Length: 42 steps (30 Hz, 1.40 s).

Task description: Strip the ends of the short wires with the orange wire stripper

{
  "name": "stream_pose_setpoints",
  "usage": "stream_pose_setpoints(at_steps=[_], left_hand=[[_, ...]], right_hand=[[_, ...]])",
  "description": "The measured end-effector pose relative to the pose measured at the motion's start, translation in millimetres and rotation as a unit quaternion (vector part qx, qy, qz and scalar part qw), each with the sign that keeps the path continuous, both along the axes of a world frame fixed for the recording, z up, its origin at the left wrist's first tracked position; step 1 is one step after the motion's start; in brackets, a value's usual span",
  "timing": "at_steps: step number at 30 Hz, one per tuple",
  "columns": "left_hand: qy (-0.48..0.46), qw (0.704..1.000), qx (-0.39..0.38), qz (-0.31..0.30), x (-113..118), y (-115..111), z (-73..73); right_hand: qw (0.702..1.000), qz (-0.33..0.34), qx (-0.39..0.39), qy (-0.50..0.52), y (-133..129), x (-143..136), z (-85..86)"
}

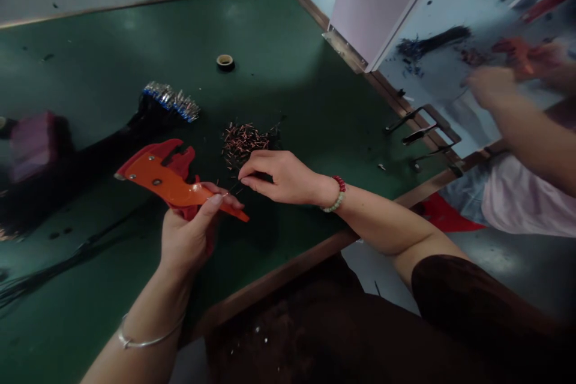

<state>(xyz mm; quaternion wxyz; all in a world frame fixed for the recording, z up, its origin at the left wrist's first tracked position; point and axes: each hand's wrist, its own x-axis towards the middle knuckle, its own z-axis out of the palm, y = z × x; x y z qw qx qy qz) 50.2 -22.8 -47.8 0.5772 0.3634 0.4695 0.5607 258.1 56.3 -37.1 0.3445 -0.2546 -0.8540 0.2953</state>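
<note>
My left hand (191, 231) is wrapped round an orange and red wire stripper (168, 183), its jaw end pointing up and left. My right hand (283, 177) is closed in a pinch, thumb against forefinger, just right of the left fingertips. A thin dark wire (234, 188) runs between the two hands and seems to be in the right hand's pinch. Just behind the right hand lies a heap of short copper-coloured wire scraps (243, 141). Left of the heap rests a bundle of black wires with blue and silver terminals (171, 101).
A tape roll (225, 62) lies farther back on the green table (270, 30). Loose dark wires (49, 279) and a blurred purplish block (33, 144) are at left. A black metal clamp (427, 126) sits by the right edge. Beyond a pale panel (387, 0), a co-worker's arm (522, 114) reaches over another table.
</note>
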Motion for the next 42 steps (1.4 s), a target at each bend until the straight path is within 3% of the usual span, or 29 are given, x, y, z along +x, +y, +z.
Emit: stream_pose_setpoints(at_steps=[6,9,15,21,30,37,42], left_hand=[[-0.010,0.998,-0.011,-0.058,-2,-3,3.1],[-0.012,0.996,-0.025,-0.086,-1,-4,3.7],[0.015,0.993,-0.026,-0.110,0,-5,-0.5],[0.061,0.988,-0.031,-0.137,-1,-7,-4.8],[0.083,0.979,-0.031,-0.185,0,-11,-3.0],[0.069,0.980,-0.032,-0.184,-1,-10,-4.2],[0.115,0.982,-0.019,-0.150,-7,-9,-2.1]], right_hand=[[0.986,-0.084,-0.058,0.130,13,7,1.8],[0.985,-0.107,-0.031,0.132,17,12,5.5],[0.985,-0.125,0.078,0.093,14,19,14.5],[0.989,-0.118,0.082,0.029,4,13,14.8],[0.967,-0.211,0.070,-0.121,6,14,16.3],[0.979,-0.179,0.032,-0.089,10,21,22.7],[0.986,-0.139,0.039,-0.081,11,21,22.4]])
